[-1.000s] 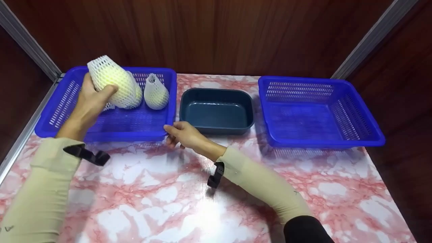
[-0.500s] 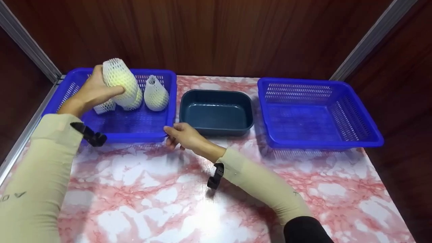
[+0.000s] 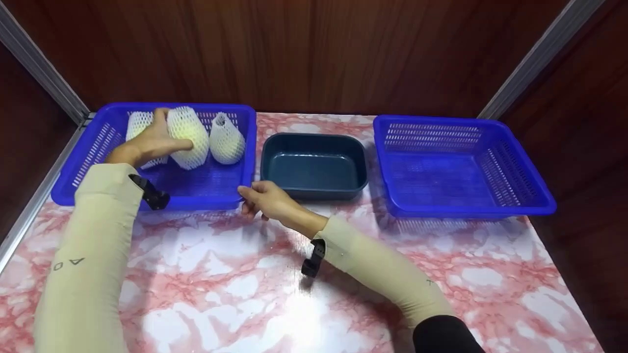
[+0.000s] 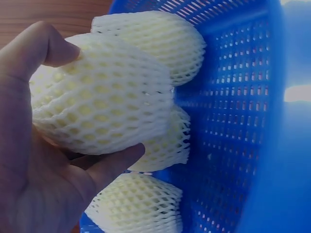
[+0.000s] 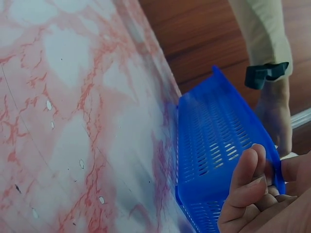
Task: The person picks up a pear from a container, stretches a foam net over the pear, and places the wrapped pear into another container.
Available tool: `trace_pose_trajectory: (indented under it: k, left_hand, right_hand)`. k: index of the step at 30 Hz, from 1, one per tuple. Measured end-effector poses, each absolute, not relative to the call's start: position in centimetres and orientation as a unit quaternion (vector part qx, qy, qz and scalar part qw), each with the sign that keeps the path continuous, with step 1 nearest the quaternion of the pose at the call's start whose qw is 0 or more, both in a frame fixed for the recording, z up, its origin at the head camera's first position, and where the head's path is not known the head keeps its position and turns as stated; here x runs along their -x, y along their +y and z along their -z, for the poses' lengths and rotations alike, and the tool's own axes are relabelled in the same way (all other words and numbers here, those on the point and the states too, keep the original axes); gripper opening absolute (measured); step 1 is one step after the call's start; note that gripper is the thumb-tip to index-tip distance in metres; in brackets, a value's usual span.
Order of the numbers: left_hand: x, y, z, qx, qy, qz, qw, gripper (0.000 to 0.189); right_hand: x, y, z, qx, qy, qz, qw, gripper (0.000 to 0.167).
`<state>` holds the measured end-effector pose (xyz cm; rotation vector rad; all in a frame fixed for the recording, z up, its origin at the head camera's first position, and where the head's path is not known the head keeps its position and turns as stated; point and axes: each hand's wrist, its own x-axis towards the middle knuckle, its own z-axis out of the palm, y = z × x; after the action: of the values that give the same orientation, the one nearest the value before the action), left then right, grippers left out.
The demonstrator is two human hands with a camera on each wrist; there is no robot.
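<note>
My left hand (image 3: pixel 149 142) grips a pale yellow fruit in a white foam net (image 3: pixel 189 139), thumb on one side and fingers on the other, inside the left blue basket. To its right in the head view, another netted fruit (image 3: pixel 226 142) stands with its net's open end up. Behind my left hand a further netted fruit (image 3: pixel 140 122) is partly hidden. Around the held one in the left wrist view lie other netted fruits (image 4: pixel 187 53). My right hand (image 3: pixel 269 200) pinches the near right corner of that blue basket (image 3: pixel 196 202), fingers curled at its rim (image 5: pixel 278 165).
Right of the left basket stands a dark teal rectangular tub (image 3: pixel 314 191). A second blue basket (image 3: pixel 473 211) with nothing in it stands farther right. Dark wooden panels (image 3: pixel 314 59) border the red-and-white marbled table (image 3: pixel 221 284) at the back and sides.
My left hand has moved right and lowered the netted fruit into the basket beside the other one. The right hand has stayed at the basket corner.
</note>
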<state>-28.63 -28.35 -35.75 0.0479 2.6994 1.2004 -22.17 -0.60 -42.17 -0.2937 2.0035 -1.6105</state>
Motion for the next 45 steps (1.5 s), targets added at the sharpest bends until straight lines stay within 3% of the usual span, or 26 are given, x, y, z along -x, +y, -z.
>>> trace_pose_trajectory:
  k: [11, 23, 34, 45]
  left_hand:
    - [29.0, -27.0, 36.2, -0.035, 0.918, -0.372, 0.137, 0.101]
    - [28.3, -26.4, 35.9, -0.055, 0.905, -0.4, 0.137, 0.096]
    - [28.1, -25.1, 36.2, -0.111, 0.909, -0.358, 0.183, 0.087]
    - [28.2, -23.3, 36.7, -0.127, 0.913, -0.286, 0.261, 0.092]
  right_hand:
    - [22.2, -0.5, 42.2, 0.107, 0.747, 0.599, 0.268, 0.031]
    - [22.4, -0.4, 42.1, 0.108, 0.744, 0.599, 0.276, 0.031]
    - [22.4, -0.5, 42.2, 0.111, 0.748, 0.594, 0.273, 0.034]
    - [22.4, -0.4, 42.1, 0.119, 0.746, 0.594, 0.276, 0.033]
